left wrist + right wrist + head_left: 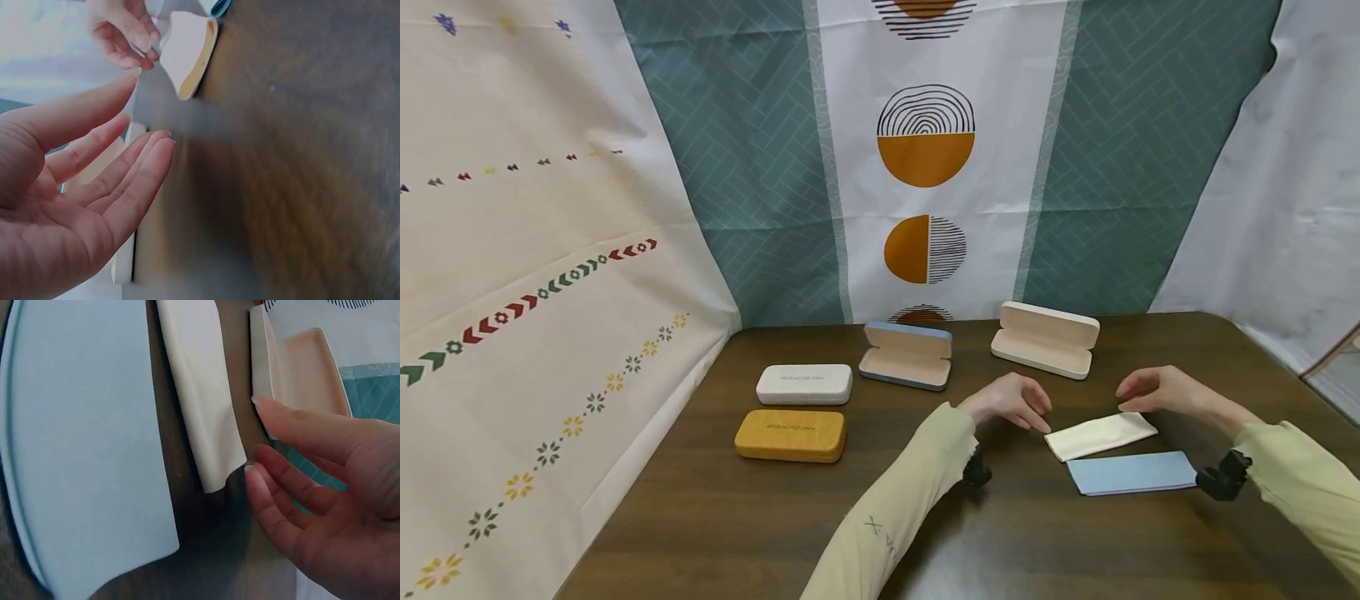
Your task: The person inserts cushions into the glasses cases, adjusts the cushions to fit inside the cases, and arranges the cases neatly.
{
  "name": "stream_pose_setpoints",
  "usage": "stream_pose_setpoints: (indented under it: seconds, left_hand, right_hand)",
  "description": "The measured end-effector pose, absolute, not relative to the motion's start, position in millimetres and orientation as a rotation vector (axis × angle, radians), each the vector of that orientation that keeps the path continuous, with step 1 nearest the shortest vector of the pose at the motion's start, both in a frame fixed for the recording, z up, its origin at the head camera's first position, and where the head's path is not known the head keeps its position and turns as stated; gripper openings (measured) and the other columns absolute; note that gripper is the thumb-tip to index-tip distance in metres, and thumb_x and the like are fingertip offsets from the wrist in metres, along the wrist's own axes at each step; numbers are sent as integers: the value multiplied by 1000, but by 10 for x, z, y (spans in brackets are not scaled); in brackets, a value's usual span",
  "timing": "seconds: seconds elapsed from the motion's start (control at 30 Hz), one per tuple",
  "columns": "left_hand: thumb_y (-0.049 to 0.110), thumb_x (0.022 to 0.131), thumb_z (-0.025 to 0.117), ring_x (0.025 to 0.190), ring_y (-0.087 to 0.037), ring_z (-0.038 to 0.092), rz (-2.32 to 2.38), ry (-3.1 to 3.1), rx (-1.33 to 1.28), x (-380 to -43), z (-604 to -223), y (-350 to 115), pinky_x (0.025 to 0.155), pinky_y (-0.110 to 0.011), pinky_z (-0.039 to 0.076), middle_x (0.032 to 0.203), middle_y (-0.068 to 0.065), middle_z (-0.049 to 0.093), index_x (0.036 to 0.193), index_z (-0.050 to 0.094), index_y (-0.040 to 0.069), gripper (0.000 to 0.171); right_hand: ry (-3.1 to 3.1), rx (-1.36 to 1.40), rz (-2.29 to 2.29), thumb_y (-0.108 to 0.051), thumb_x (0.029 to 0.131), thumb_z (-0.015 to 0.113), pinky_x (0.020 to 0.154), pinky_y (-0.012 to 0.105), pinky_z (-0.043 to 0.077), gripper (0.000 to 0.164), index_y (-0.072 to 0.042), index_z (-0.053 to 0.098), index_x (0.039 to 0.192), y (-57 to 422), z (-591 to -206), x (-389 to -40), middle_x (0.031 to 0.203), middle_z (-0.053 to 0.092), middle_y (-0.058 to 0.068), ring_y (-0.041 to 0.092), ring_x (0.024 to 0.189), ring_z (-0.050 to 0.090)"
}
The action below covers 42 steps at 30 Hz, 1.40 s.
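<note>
Both hands are unclenched and hold nothing: the left hand (pixel 1011 400) has its thumb lifted well away from its gently bent fingers, and the right hand (pixel 1165 390) has its thumb and fingers apart, curved loosely. Between them on the right half of the bench (pixel 880 517) lies a flat cream pouch (pixel 1101 435), its end near the left hand gaping a little on a yellowish inside. The left fingertips hang near that end, apart from it; the right fingertips are at the opposite end, and whether they touch it cannot be told. Just beside the pouch, on the side of the bench's near edge, lies a folded light blue piece (pixel 1131 473), roughly parallel to it. Pale yellow sleeves (pixel 887 508) cover the arms, with a black device (pixel 1223 475) at each wrist. Farther out, a white case (pixel 1041 354) stands open near the bench's far edge, and left of it a blue case (pixel 904 367) also stands open, lids toward that edge. Toward the left edge lie two closed cases, an off-white case (pixel 805 384) and, nearer the near edge, a mustard case (pixel 790 435). A patterned cloth (pixel 752 167) hangs behind the far edge.
</note>
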State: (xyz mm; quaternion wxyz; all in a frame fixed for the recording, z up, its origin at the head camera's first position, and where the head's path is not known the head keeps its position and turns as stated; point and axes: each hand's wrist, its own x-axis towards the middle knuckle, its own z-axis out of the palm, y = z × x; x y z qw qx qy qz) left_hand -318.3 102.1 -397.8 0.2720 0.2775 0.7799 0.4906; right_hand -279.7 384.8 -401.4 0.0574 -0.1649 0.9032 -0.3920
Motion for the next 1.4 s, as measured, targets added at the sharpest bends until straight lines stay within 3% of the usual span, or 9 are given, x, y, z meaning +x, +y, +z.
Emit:
stream_pose_setpoints:
  seconds: [0.27, 0.53, 0.9, 1.13, 1.4]
  left_hand:
    - [-8, 66, 76, 56, -9, 53, 1233, 2215, 734, -3107, -4031, 1168, 53, -23, 49, 73, -5, 60, 91, 63, -1, 29]
    - [-5, 64, 79, 50, -7, 52, 1064, 2367, 767, -3039, -4052, 1276, 50, -19, 47, 61, 1, 57, 84, 66, 2, 25]
    - [7, 71, 77, 53, -6, 53, 757, 2560, 873, -2998, -4065, 1324, 47, -15, 43, 63, 8, 55, 73, 67, 9, 11]
    - [0, 79, 66, 54, -12, 52, 960, 2429, 838, -3101, -4023, 1173, 49, -20, 47, 64, 2, 54, 76, 60, 6, 9]
    - [-6, 82, 59, 57, -19, 55, 1451, 2153, 673, -3285, -4023, 819, 54, -33, 51, 73, -6, 56, 89, 56, -2, 8]
  right_hand:
    - [2605, -732, -1140, -1, 75, 71, 62, 24, 45, 28, 13, 57, 95, 3882, -4055, -2817, 86, 58, 14, 14, 72, 51]
    - [2577, -687, -1071, -4, 76, 71, 56, 25, 40, 26, 10, 60, 95, 3902, -4095, -2831, 81, 55, 6, 13, 68, 45]
    - [2583, -691, -1097, -7, 79, 69, 58, 25, 42, 16, 3, 60, 86, 3884, -4081, -2800, 76, 56, 2, 10, 68, 49]
    - [2553, -613, -1180, -8, 83, 64, 56, 25, 40, 15, 4, 58, 90, 3828, -4046, -2816, 73, 55, 4, 11, 65, 49]
    - [2409, -357, -1448, -10, 85, 63, 66, 36, 51, 36, 12, 46, 109, 3631, -4038, -2908, 86, 54, 12, 19, 75, 55]
